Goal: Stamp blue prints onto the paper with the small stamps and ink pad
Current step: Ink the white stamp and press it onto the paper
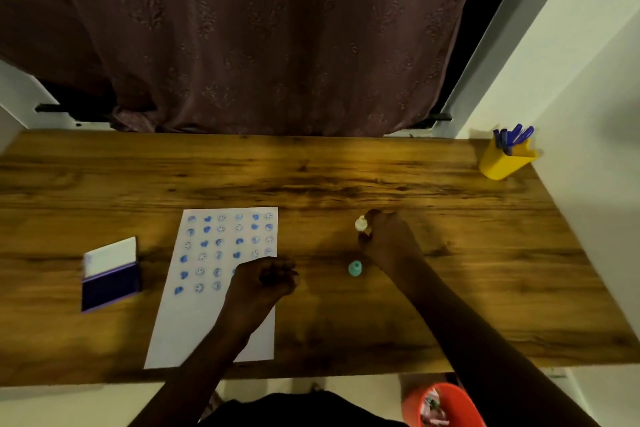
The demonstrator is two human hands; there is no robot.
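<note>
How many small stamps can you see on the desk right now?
2: a cream stamp at the right hand, apparently gripped, and a teal stamp standing just nearer. The closed left hand may hide another.

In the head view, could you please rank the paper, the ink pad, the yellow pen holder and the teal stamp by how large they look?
1. Paper
2. Ink pad
3. Yellow pen holder, though it stands farther from the camera, so its true size is unsure
4. Teal stamp
</note>
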